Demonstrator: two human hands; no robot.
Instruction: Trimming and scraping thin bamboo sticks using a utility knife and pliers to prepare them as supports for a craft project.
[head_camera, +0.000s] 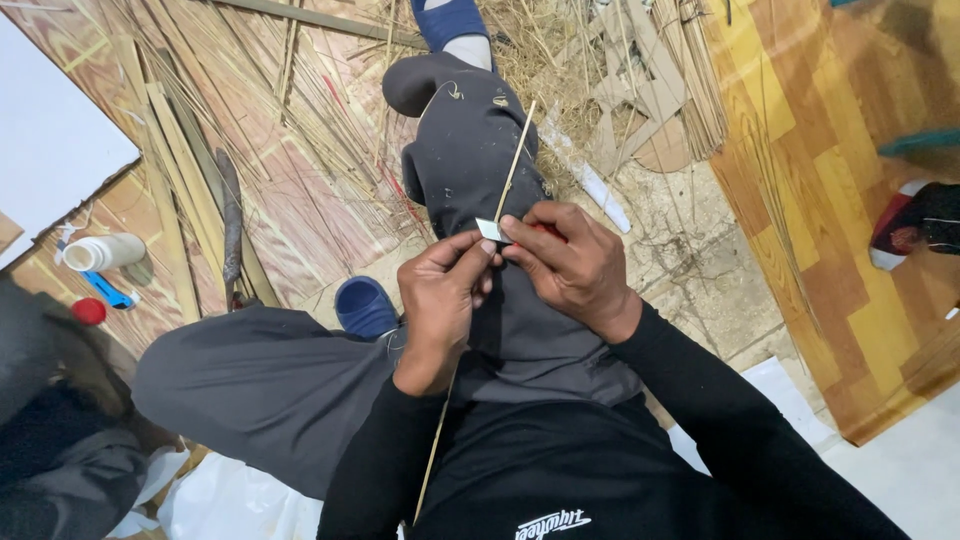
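My left hand (443, 300) pinches a long thin bamboo strip (515, 160) that runs from above my knee down past my wrist to my lap. My right hand (570, 262) grips a small knife with a red handle (545, 230); its short flat blade (490, 230) rests against the strip between the two hands. Both hands are close together over my dark grey trousers (470, 130). I sit on the floor with one leg stretched forward and the other bent left.
Piles of thin bamboo strips and shavings (250, 110) cover the floor ahead. A large knife (231, 225) lies at left, near a white bottle (105, 252) and a red cap (88, 311). Blue slippers (365, 305) are on my feet. Another person's foot (915, 225) is at right.
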